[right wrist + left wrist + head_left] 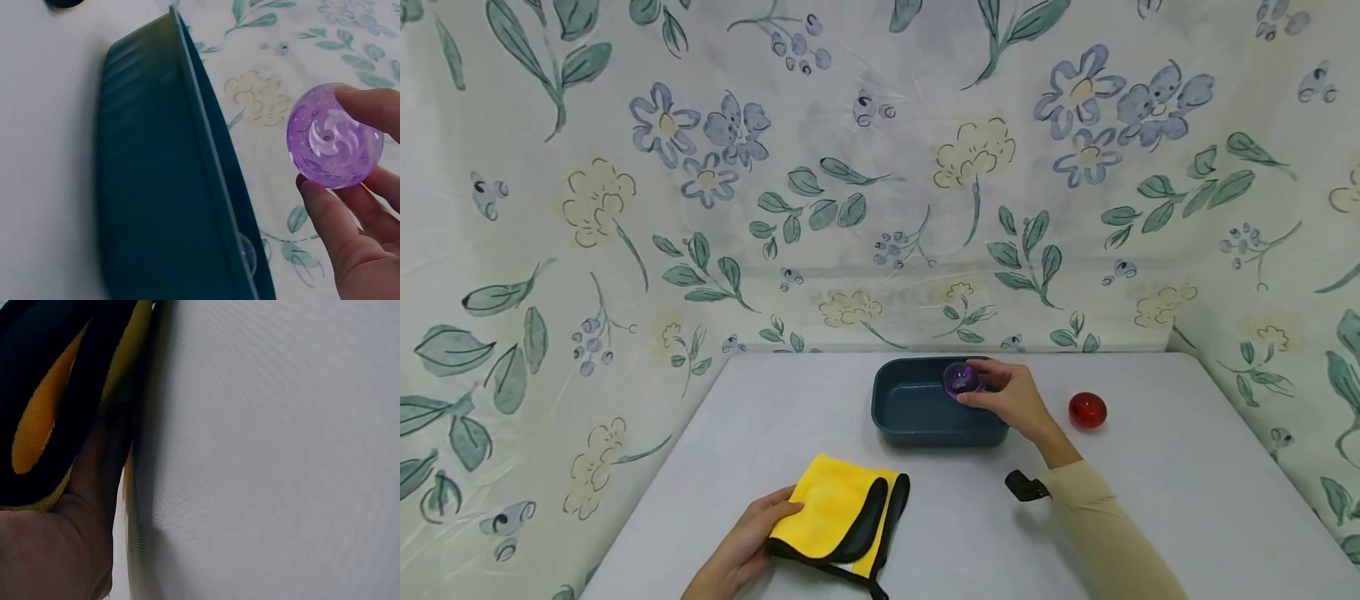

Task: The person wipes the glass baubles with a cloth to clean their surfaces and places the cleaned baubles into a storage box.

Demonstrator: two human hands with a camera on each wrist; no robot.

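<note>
A see-through purple ball (959, 380) with a white swirl is pinched between the thumb and fingers of my right hand (1013, 398). In the head view, the ball overlaps the right part of a dark teal rectangular bin (906, 438). The right wrist view shows the ball (331, 140) beyond the bin's rim, where a rounded clear thing (249, 255) peeks out from inside. My left hand (751, 533) grips the left edge of a folded yellow cloth (827, 508) with black edging, thumb on top. In the left wrist view, the folds (37, 431) hide most of its fingers.
A shiny red ball (1087, 411) lies on the white table (1157, 500), right of the bin. A small black device (1026, 486) sticks out from the right sleeve's cuff (1078, 483). Flower-printed sheeting (880, 208) rises behind the table and along its sides.
</note>
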